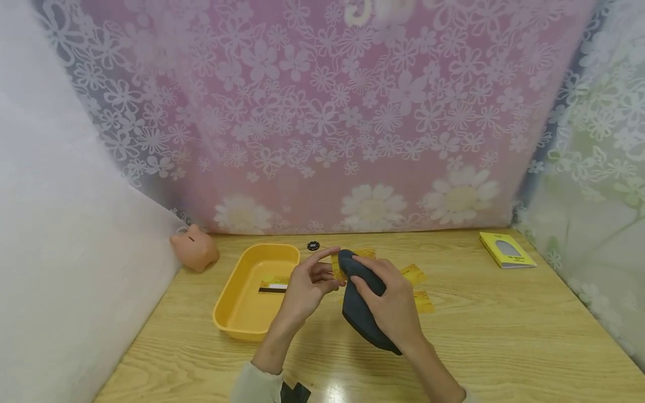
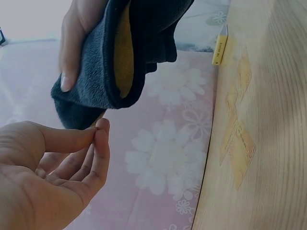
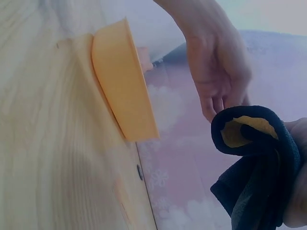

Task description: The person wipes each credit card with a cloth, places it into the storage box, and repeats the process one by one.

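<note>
My right hand [image 1: 395, 296] grips a folded dark blue-grey cloth [image 1: 363, 313] with a yellow inner side [image 2: 123, 57], above the table. Just left of it, my left hand [image 1: 308, 285] pinches the edge of a thin gold card [image 1: 336, 268] between thumb and finger. The cloth's upper end covers most of that card. In the left wrist view, the left thumb and fingertips meet right below the cloth. Several other gold cards [image 1: 424, 302] lie on the table behind and to the right of the cloth.
A yellow tray [image 1: 224, 313] stands on the left, holding a card with a black stripe [image 1: 272, 290]. Behind are a pink piggy bank [image 1: 194, 249] and a black round chip [image 1: 313, 245]. A yellow packet [image 1: 506, 250] lies at the back right. Flowered curtains enclose the table.
</note>
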### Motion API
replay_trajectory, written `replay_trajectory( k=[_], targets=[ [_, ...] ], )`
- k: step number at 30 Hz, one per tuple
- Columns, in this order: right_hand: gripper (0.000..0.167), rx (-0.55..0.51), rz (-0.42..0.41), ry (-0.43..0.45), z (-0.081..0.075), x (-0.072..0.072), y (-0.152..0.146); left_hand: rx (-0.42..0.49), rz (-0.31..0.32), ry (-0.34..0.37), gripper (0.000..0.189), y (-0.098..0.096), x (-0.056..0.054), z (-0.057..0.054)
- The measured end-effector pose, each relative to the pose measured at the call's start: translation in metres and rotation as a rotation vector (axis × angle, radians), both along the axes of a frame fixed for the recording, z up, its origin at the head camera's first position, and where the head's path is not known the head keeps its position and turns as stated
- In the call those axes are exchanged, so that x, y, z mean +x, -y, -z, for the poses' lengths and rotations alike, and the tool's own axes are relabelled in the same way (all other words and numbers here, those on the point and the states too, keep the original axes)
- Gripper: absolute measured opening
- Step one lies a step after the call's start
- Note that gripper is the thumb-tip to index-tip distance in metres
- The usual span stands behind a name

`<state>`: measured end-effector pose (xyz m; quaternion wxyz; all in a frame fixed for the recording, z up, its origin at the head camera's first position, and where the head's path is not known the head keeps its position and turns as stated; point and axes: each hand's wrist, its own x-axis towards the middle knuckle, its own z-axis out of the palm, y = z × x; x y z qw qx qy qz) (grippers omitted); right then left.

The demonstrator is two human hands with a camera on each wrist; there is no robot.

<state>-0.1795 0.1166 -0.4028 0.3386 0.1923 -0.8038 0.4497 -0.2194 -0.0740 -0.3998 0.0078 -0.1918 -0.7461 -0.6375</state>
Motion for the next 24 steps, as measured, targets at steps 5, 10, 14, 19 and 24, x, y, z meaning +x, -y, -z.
replay_trajectory(
  k=[5,10,14,19,24],
  targets=[
    [0.042,-0.014,0.045,0.010,0.000,-0.005,-0.011,0.017,0.017,0.019,0.061,0.001,0.000,0.000],
    [0.041,-0.039,0.069,-0.006,-0.002,-0.009,-0.022,0.032,0.031,0.022,0.061,0.002,0.001,-0.002],
    [0.040,-0.058,0.100,-0.004,-0.005,-0.011,-0.032,0.054,0.024,0.043,0.062,0.002,0.001,-0.004],
    [0.038,-0.080,0.156,0.034,-0.007,-0.013,-0.043,0.082,0.015,0.062,0.064,0.004,0.000,-0.005],
    [0.037,-0.098,0.188,0.050,-0.006,-0.014,-0.050,0.086,0.000,0.036,0.061,0.006,0.000,-0.003]
  ],
)
